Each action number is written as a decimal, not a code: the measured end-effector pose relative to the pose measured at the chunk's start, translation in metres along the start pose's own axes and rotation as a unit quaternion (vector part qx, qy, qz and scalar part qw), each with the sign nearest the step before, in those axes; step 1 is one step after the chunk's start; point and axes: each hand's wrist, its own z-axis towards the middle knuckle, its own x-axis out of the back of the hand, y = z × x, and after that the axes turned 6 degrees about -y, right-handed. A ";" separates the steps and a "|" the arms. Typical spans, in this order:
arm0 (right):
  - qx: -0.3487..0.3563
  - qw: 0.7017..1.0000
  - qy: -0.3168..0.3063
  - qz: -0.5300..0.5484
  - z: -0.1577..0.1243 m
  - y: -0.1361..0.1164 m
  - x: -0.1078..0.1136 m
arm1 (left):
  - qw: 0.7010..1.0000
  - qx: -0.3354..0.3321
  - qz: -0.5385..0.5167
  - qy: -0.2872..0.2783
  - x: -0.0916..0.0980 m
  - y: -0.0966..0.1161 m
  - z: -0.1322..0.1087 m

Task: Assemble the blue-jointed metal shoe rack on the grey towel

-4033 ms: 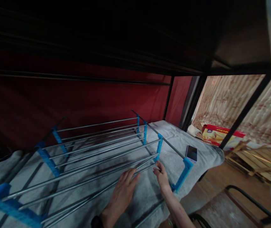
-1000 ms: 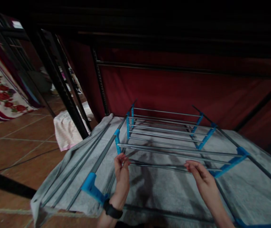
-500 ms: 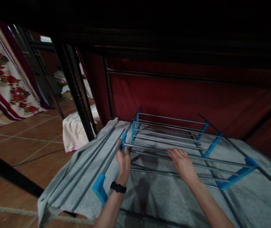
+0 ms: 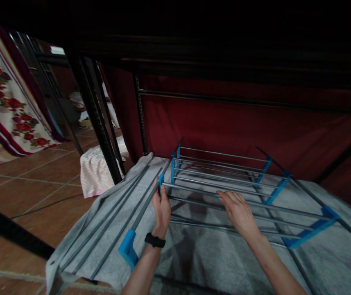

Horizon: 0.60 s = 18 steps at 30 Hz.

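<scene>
On the gray cloth (image 4: pixel 221 262) rests the rack (image 4: pixel 275 194); my left hand (image 4: pixel 162 208) is closed around its blue connector (image 4: pixel 161 178), my right hand (image 4: pixel 238 211) lies over a metal bar (image 4: pixel 193 189), its grip unclear. Bracing the connector firmly should keep this bar from twisting.

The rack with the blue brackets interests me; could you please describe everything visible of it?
The rack rests on a grey cloth. Thin, metallic-looking grey rods run crosswise between blue, plastic-looking brackets set along two long side rails. The left hand holds it at a bracket on the left rail; the right hand rests on a crosswise rod.
</scene>
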 end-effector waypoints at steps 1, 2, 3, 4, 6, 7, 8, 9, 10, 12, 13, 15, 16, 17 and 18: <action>0.001 1.000 0.001 0.001 0.000 0.000 0.000 | 1.000 -0.001 0.004 0.000 0.000 -0.001 0.000; 0.002 1.000 0.001 0.002 0.000 0.001 -0.001 | 1.000 -0.001 0.007 0.001 -0.001 -0.002 -0.001; 0.004 1.000 0.000 0.004 -0.001 0.001 -0.001 | 1.000 -0.002 0.009 0.003 -0.001 -0.003 -0.001; 0.006 1.000 0.000 0.007 -0.001 0.002 -0.002 | 1.000 -0.002 0.011 0.004 -0.001 -0.004 -0.001; 0.008 1.000 0.001 0.014 -0.001 0.003 -0.003 | 1.000 -0.001 0.011 0.008 -0.002 -0.005 -0.002; 0.009 1.000 0.002 0.018 -0.001 0.004 -0.004 | 1.000 -0.001 0.012 0.011 -0.002 -0.006 -0.002; 0.010 1.000 0.004 0.023 -0.002 0.005 -0.004 | 1.000 0.000 0.014 0.013 -0.002 -0.007 -0.002; 0.011 1.000 0.006 0.027 -0.002 0.005 -0.005 | 1.000 -0.001 0.019 0.014 -0.002 -0.007 -0.003; 0.012 0.999 0.008 0.032 -0.002 0.006 -0.005 | 1.000 -0.002 0.024 0.015 -0.003 -0.008 -0.003; 0.015 0.999 0.010 0.039 -0.003 0.007 -0.006 | 0.999 -0.004 0.033 0.012 -0.003 -0.009 -0.003; 0.016 0.999 0.010 0.042 -0.004 0.007 -0.005 | 0.999 -0.003 0.035 0.011 -0.004 -0.009 -0.003; 0.017 0.999 0.009 0.043 -0.005 0.007 -0.004 | 0.999 0.003 0.035 0.014 -0.005 -0.008 -0.004; 0.018 0.999 0.008 0.043 -0.005 0.006 -0.003 | 0.999 0.007 0.035 0.016 -0.005 -0.007 -0.004; 0.017 0.999 0.008 0.042 -0.005 0.006 -0.002 | 0.999 0.010 0.034 0.018 -0.006 -0.006 -0.004; 0.017 0.999 0.007 0.040 -0.005 0.006 -0.001 | 0.999 0.011 0.034 0.019 -0.006 -0.005 -0.005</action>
